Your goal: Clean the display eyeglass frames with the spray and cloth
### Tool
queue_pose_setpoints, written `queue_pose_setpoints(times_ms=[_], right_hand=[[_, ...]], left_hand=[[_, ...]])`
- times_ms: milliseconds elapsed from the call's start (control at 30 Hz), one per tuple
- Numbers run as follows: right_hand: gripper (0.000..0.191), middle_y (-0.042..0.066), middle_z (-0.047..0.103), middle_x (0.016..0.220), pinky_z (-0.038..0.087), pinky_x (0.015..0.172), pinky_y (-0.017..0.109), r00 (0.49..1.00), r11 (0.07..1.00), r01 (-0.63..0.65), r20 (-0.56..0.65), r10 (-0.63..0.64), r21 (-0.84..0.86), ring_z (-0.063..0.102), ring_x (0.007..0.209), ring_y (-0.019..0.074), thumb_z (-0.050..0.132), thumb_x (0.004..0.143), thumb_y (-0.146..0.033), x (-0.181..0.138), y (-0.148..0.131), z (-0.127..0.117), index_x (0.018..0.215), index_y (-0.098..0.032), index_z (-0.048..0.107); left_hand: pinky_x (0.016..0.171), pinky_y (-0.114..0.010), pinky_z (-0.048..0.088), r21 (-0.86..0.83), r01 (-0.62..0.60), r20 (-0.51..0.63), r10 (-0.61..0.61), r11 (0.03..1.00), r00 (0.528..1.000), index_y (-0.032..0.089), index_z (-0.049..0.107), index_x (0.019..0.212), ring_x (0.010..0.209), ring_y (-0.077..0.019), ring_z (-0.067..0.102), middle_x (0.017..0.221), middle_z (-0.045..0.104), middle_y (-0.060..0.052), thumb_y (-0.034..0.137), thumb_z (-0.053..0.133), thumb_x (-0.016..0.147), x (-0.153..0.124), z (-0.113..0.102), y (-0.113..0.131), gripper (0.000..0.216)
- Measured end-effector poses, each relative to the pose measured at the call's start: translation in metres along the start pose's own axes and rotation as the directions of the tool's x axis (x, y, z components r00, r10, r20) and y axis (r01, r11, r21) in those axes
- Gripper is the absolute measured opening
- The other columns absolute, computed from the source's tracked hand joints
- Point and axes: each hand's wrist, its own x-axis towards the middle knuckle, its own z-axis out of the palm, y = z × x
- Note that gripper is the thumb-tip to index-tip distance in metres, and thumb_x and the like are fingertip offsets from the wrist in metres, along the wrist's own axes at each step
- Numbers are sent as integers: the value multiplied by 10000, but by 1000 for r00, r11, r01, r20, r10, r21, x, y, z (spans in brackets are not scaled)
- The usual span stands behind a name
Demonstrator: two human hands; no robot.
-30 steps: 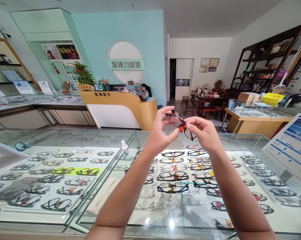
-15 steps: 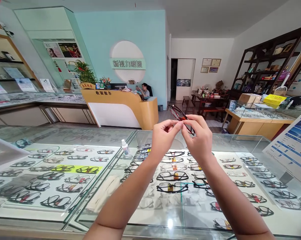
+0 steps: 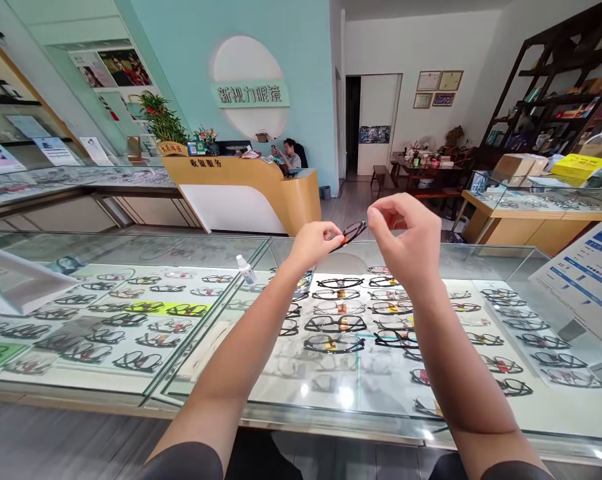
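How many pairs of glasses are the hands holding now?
1: a dark-framed pair in the left hand, above the glass counter. None shows in the right hand; its inside is partly hidden.

bright light; white glare spots on the glass counter (image 3: 347, 398); edges stretched.

The left hand (image 3: 315, 241) hides one end of the glasses (image 3: 353, 232), the right forearm (image 3: 445, 353) covers part of the display case (image 3: 301, 399), the picture's edge crops the notice (image 3: 588, 287), and the bottle's (image 3: 246, 269) print is too small to read.
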Motion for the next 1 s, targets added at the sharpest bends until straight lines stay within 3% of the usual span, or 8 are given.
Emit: queue_pose_setpoints(times_ms=[100, 200, 400, 600, 733, 867, 1000], right_hand=[[160, 17, 703, 824, 524, 719, 328, 1000, 1000, -5, -18, 6, 29, 638, 754, 182, 614, 995, -303, 2, -1, -9, 864, -244, 684], [182, 17, 705, 818, 528, 706, 319, 1000, 999, 0, -22, 1, 53, 640, 754, 178, 618, 999, -335, 2, -2, -15, 857, -243, 685], [221, 4, 668, 762, 485, 665, 307, 1000, 996, -10, -27, 12, 85, 604, 701, 160, 628, 1004, -342, 3, -6, -26, 818, -230, 672], [259, 10, 652, 745, 474, 645, 301, 999, 996, 28, -34, -25, 90, 610, 711, 168, 603, 1019, -375, 2, -11, -29, 816, -232, 677], [269, 12, 662, 727, 481, 629, 304, 999, 994, 27, -38, -23, 102, 609, 683, 171, 629, 1001, -393, -1, -15, -29, 786, -239, 677], [263, 15, 684, 719, 487, 626, 318, 999, 994, 34, -10, -33, 108, 613, 666, 176, 658, 976, -377, -7, -26, -29, 755, -235, 683], [248, 16, 694, 702, 515, 633, 326, 998, 990, 61, 26, -64, 125, 626, 657, 181, 674, 955, -363, -17, -49, -37, 743, -237, 702]], left_hand=[[622, -299, 351, 273, 0, 275, -78, 962, 958, 225, 843, 934, 721, -185, 601, 776, 719, -30, 365, 692, 896, 17, 27, -22, 208], [663, -289, 414, 334, -9, 392, -130, 942, 911, 242, 853, 874, 781, -198, 660, 858, 785, -37, 302, 742, 838, 28, 52, -39, 130], [712, -277, 494, 368, -30, 484, -164, 929, 859, 251, 847, 844, 816, -204, 694, 902, 811, -36, 329, 765, 809, 30, 80, -60, 118], [780, -283, 520, 419, -45, 474, -176, 907, 863, 248, 844, 902, 921, -233, 723, 980, 822, -57, 369, 746, 831, 27, 86, -59, 171], [801, -295, 510, 454, -41, 422, -175, 890, 890, 251, 831, 1031, 1002, -258, 726, 1069, 815, -74, 447, 716, 883, 11, 62, -48, 271], [790, -300, 487, 468, -68, 405, -145, 881, 903, 267, 823, 1085, 972, -251, 730, 1048, 815, -65, 489, 650, 941, -32, 6, -34, 316], [760, -297, 472, 514, -63, 433, -196, 855, 880, 273, 837, 1027, 900, -245, 731, 956, 810, -59, 459, 681, 915, -93, -52, -28, 267]])
